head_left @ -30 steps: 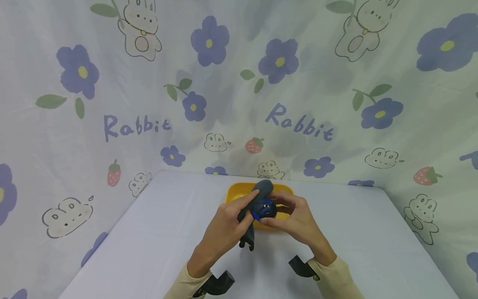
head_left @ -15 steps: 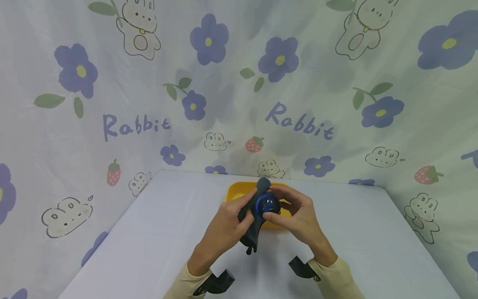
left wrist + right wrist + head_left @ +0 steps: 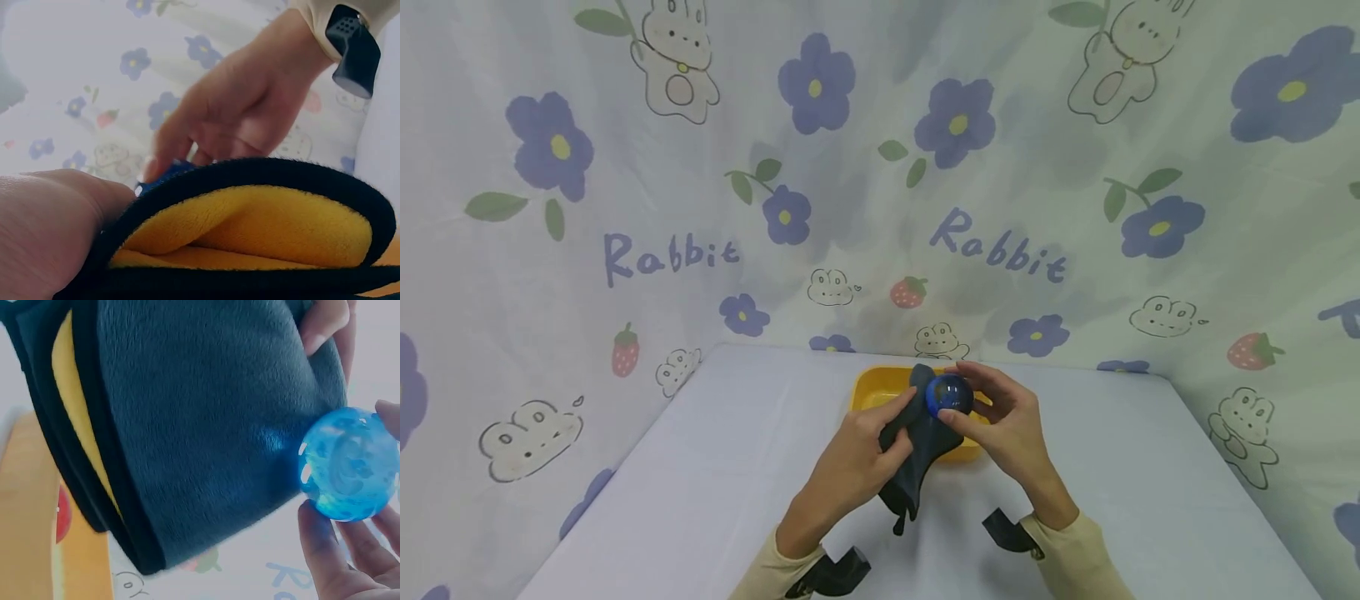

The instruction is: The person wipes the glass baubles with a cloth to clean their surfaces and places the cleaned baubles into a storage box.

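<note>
In the head view my left hand point(image 3: 861, 454) pinches a folded microfiber cloth point(image 3: 917, 454), dark blue-grey outside, with a loose corner hanging down. The left wrist view shows its yellow plush inner side point(image 3: 269, 225) and black edging. Held in the fingertips of my right hand point(image 3: 1007, 421) is a glossy, see-through blue ball point(image 3: 949, 395). It sits right at the cloth's right side. In the right wrist view the ball point(image 3: 353, 464) looks pale blue and swirled, with the cloth point(image 3: 200, 437) beside it. Most of the ball is hidden behind the cloth in the left wrist view.
Behind and below the hands stands a yellow tray point(image 3: 867, 385) on the white-covered table point(image 3: 760, 433). Part of a red round thing point(image 3: 64, 514) shows by the tray wall in the right wrist view. A printed fabric backdrop point(image 3: 880, 183) rises behind the table.
My right hand has moved the ball slightly right and up, away from the left fingers, and the ball has turned. The cloth has spread, its lower part hanging wider; my left hand stays nearly in place.
</note>
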`<state>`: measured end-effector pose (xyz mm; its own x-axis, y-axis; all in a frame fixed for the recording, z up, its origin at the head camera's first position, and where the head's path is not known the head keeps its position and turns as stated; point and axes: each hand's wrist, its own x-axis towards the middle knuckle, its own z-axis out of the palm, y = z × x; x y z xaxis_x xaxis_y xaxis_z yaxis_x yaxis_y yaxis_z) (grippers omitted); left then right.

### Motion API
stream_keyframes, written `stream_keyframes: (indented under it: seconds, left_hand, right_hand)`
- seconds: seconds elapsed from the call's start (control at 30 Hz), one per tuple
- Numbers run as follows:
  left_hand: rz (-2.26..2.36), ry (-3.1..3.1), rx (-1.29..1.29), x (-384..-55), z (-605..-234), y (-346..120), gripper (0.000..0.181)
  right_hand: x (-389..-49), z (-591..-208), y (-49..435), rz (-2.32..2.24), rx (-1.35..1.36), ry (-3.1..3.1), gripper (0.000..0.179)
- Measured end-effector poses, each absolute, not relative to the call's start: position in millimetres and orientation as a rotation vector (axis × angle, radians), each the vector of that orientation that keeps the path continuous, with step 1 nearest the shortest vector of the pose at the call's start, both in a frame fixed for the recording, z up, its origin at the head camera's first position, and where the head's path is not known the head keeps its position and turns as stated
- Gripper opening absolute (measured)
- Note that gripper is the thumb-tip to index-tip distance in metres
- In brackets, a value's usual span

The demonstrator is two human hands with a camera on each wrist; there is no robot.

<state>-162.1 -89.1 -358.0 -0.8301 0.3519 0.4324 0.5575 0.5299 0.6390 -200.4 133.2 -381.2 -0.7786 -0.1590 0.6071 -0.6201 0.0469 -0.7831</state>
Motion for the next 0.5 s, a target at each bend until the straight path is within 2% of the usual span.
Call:
stream_keyframes:
  seconds: [0.17, 0.5]
  left_hand:
    - [-1.225, -2.461, -0.754, -160.3, -358.0, -88.7, 0.054]
    - [-1.209, -2.344, -0.817, -156.4, -356.5, -89.7, 0.055]
  right_hand:
    - [-202.1, -380.9, 135.2, 1.834, 0.776, -2.062, 0.061]
    - [-201.0, -383.5, 135.4, 1.867, 0.818, -2.120, 0.052]
